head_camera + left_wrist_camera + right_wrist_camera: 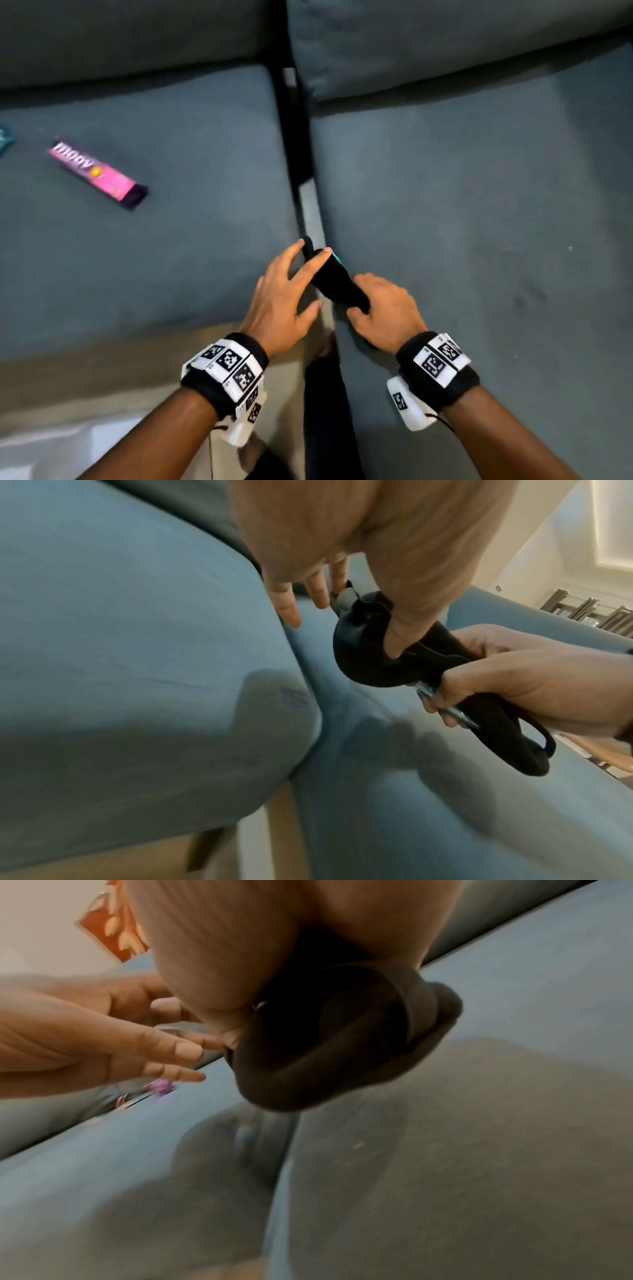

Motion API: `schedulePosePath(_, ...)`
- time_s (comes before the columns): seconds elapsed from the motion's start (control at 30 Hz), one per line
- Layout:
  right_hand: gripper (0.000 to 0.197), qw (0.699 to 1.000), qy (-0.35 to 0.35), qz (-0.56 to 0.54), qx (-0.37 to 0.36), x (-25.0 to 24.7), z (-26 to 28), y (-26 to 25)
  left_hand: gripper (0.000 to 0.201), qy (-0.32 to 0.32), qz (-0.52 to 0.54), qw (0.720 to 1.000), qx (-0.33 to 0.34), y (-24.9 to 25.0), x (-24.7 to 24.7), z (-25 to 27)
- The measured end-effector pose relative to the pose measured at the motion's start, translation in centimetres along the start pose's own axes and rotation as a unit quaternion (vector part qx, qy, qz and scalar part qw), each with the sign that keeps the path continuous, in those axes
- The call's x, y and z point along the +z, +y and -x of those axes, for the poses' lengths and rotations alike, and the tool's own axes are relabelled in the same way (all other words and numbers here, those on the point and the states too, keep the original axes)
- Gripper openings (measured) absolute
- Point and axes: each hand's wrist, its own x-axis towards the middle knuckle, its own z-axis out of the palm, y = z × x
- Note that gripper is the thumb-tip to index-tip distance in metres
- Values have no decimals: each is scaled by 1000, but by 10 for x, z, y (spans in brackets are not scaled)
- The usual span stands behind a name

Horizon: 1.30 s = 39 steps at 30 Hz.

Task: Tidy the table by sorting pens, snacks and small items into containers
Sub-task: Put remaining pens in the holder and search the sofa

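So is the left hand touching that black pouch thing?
Touching. In the left wrist view, the left hand's thumb presses into the black pouch. The head view also shows its fingers on the pouch's far end, while the right hand grips the other end.

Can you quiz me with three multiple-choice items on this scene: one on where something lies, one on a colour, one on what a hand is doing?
1. Where does the pink box lie?
A. On the left seat cushion
B. On the right seat cushion
C. In the gap between the cushions

2. What colour is the pouch that both hands hold?
A. Red
B. Black
C. White

3. What is the right hand doing?
A. Resting flat on a cushion
B. Hanging idle
C. Gripping one end of the pouch

Answers:
1. A, the head view shows it alone on the left cushion, far from the hands.
2. B, it is black in all three views.
3. C, the left wrist view shows its fingers curled round the pouch while the left hand pinches the other end.
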Motion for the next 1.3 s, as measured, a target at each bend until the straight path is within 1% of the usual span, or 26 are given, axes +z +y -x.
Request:
schedulePosePath(0.07,33,999,-24,1,-48,20,3,-42,85,6,-78,997,9,-21,-24,45)
schedulePosePath(0.13,35,992,-54,16,-112,43,8,-90,85,21,-117,993,-10,-43,-47,96)
schedulePosePath(0.23,41,977,-94,45,-184,74,18,-162,91,62,-120,988,-75,-71,-77,173)
schedulePosePath(0.27,40,971,-110,54,-205,86,23,-188,92,83,-121,984,-100,-80,-87,202)
schedulePosePath(0.3,37,969,-123,58,-206,90,26,-201,91,92,-119,982,-114,-84,-91,214)
schedulePosePath(0.33,34,960,-141,71,-233,104,34,-230,88,107,-111,977,-145,-94,-100,247)
schedulePosePath(0.43,28,925,-203,100,-304,144,58,-300,72,142,-93,963,-210,-120,-114,326)
schedulePosePath(0.5,27,899,-240,118,-346,173,75,-338,53,174,-63,949,-255,-134,-112,374)
schedulePosePath(0.57,24,877,-283,131,-366,198,89,-365,34,208,-33,932,-295,-143,-106,411)
schedulePosePath(0.6,23,861,-309,140,-378,214,97,-378,30,222,-15,921,-319,-147,-101,434)
schedulePosePath(0.67,22,835,-350,158,-394,242,109,-399,24,231,16,904,-359,-152,-89,472)
schedulePosePath(0.73,21,820,-377,160,-400,260,112,-411,22,242,61,884,-395,-153,-76,500)
schedulePosePath(0.77,22,811,-389,161,-407,272,116,-418,21,260,93,865,-418,-152,-68,518)
schedulePosePath(0.8,26,812,-393,152,-405,280,117,-422,21,280,120,846,-437,-149,-62,531)
schedulePosePath(0.87,40,822,-393,131,-390,292,122,-432,21,333,160,805,-465,-142,-48,558)
schedulePosePath(0.9,42,829,-393,115,-382,296,123,-435,21,363,177,784,-472,-137,-41,570)
schedulePosePath(1.0,38,839,-414,55,-349,316,133,-449,19,464,238,696,-494,-122,-23,614)
schedulePosePath(1.07,36,846,-420,-30,-327,329,138,-458,19,514,261,634,-515,-114,-15,640)
schedulePosePath(1.1,36,849,-419,-67,-315,338,144,-465,16,542,269,600,-524,-109,-12,654)
schedulePosePath(1.13,36,856,-410,-95,-300,346,148,-470,14,562,274,572,-531,-106,-11,666)
schedulePosePath(1.2,33,863,-398,-107,-290,362,160,-481,12,590,267,521,-557,-99,-7,689)
schedulePosePath(1.23,30,864,-397,-105,-292,369,166,-485,16,599,256,491,-578,-96,-4,700)
schedulePosePath(1.3,21,856,-409,-83,-306,384,184,-495,19,625,227,415,-621,-91,7,724)
